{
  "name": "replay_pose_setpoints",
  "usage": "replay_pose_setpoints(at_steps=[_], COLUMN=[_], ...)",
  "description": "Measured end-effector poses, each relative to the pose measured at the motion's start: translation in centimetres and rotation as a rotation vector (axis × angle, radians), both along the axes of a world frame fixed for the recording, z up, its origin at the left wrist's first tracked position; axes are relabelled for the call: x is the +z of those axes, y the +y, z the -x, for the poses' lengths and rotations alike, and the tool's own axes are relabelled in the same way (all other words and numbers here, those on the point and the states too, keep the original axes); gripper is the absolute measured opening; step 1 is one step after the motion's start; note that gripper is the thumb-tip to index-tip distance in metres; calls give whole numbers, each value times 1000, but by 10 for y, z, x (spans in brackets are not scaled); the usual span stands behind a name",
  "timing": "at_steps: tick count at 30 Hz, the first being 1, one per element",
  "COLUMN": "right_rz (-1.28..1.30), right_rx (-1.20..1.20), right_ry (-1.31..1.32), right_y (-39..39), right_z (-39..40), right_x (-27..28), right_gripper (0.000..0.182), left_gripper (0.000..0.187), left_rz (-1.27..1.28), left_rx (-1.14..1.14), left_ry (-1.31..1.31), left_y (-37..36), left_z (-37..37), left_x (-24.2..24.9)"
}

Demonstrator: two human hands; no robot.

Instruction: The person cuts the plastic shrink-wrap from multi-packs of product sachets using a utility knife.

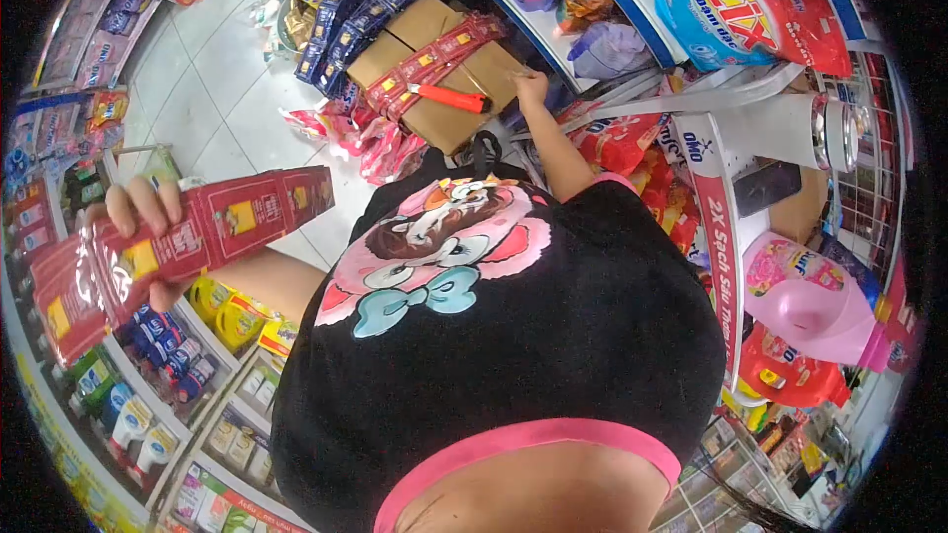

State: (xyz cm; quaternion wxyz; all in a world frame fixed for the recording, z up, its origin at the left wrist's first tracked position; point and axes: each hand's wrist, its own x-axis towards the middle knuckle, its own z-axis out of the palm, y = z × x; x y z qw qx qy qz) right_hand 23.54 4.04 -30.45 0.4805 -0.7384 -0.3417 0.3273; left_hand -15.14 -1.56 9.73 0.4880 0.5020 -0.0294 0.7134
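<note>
A strip of red sachets [232, 222] is gripped by my left hand [143, 227], its fingers wrapped over the strip and the thumb below. My right hand [530, 89] rests at the right edge of a brown cardboard box [444, 118], fingers bent; what it holds, if anything, is too small to name. Across the box lie more red sachet strips [434, 64] and a red-orange cutter [449, 98]. Strips of dark blue sachets [365, 20] cover the box's far left side.
Pink and white packets [370, 138] lie on the tiled floor [212, 69] beside the box. Shelves of bottles [163, 345] stand at the left. At the right are detergent bags [746, 10], a pink bottle [805, 306] and a white rack panel [713, 237].
</note>
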Motion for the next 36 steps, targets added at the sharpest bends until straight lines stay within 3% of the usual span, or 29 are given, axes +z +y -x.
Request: replay_pose_setpoints(at_steps=[2,6,12,14,17,19,20,22,24,25,27,28,29,31,34,36], right_rz=[162,184,470,556,547,461,393,-64,-155,-226,-385,-389,-539,-633,-809,-595], right_rx=[-128,-127,25,56,-87,1,83,157,342,555,1086,1271,1365,1436,1254,1258], right_ry=[-344,-375,-323,-335,-499,-610,-526,-519,46,43,-237,-395,-314,-126,-96,34], right_y=[-3,3,6,8,5,10,12,18,29,25,15,4,-3,-18,-26,-24], right_z=[0,-12,-15,-16,-2,-4,-4,4,26,51,96,114,134,166,206,213], right_x=[19,4,14,5,52,57,66,64,74,122,204,270,300,337,333,327], right_gripper=[22,25,41,54,64,64,59,50,40,38,46,57,68,83,69,56], left_gripper=[69,71,68,69,71,73,72,68,63,62,59,58,58,54,50,63], left_rz=[16,58,124,130,165,189,198,241,312,308,307,312,294,335,301,807], left_rx=[57,44,115,128,149,165,193,274,342,365,391,392,389,504,698,833], left_ry=[-1,-25,-71,-51,-53,-75,-72,-71,-20,40,159,218,235,290,373,528], left_y=[-5,-14,-24,-26,-25,-21,-19,-14,-9,-5,4,7,10,13,16,12], left_z=[0,-6,-15,-15,-22,-28,-28,-36,-41,-45,-44,-44,-50,-60,-72,-68], left_x=[1,3,4,1,-4,-7,-10,-11,-12,-11,-13,-16,-15,-19,-19,-16])
